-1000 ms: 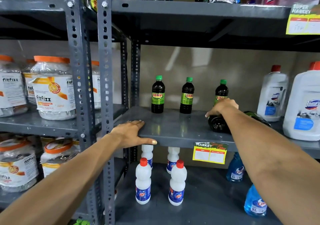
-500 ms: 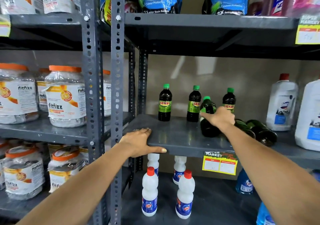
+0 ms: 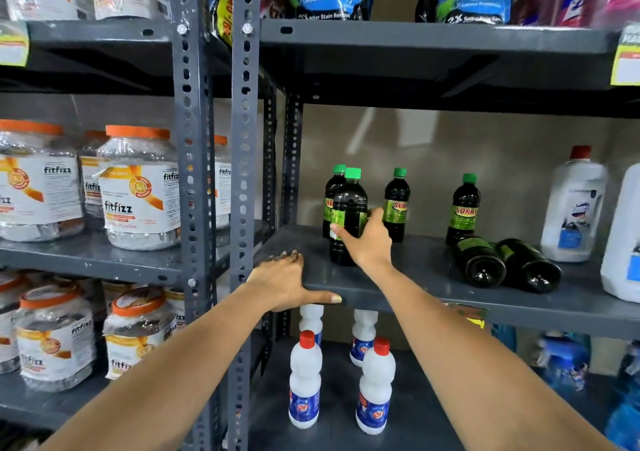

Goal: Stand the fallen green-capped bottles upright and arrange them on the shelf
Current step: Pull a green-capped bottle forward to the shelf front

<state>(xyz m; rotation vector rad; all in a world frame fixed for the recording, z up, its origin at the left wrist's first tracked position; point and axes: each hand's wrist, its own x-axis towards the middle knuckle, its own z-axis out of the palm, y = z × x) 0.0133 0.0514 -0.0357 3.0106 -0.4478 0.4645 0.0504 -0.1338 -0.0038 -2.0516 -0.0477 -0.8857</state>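
Note:
My right hand [image 3: 366,239] grips a dark green-capped bottle [image 3: 348,208], upright on the grey shelf [image 3: 415,277], in front of the leftmost standing bottle [image 3: 331,190]. Two more green-capped bottles stand at the back, one in the middle [image 3: 397,204] and one further right [image 3: 464,208]. Two fallen bottles [image 3: 479,260] [image 3: 528,267] lie side by side on the shelf to the right, bases toward me. My left hand [image 3: 287,280] rests flat on the shelf's front left corner, thumb along the edge, holding nothing.
Large white red-capped jugs [image 3: 573,204] [image 3: 623,235] stand at the shelf's right end. White bottles with red caps [image 3: 304,381] [image 3: 375,386] stand on the shelf below. Orange-lidded jars [image 3: 138,187] fill the left rack, behind perforated grey uprights [image 3: 242,173]. Another shelf [image 3: 433,38] hangs overhead.
My right hand lifted a fallen bottle from the right, tilted it up and carried it left, where it now stands in front of the leftmost bottle. The left hand stayed put.

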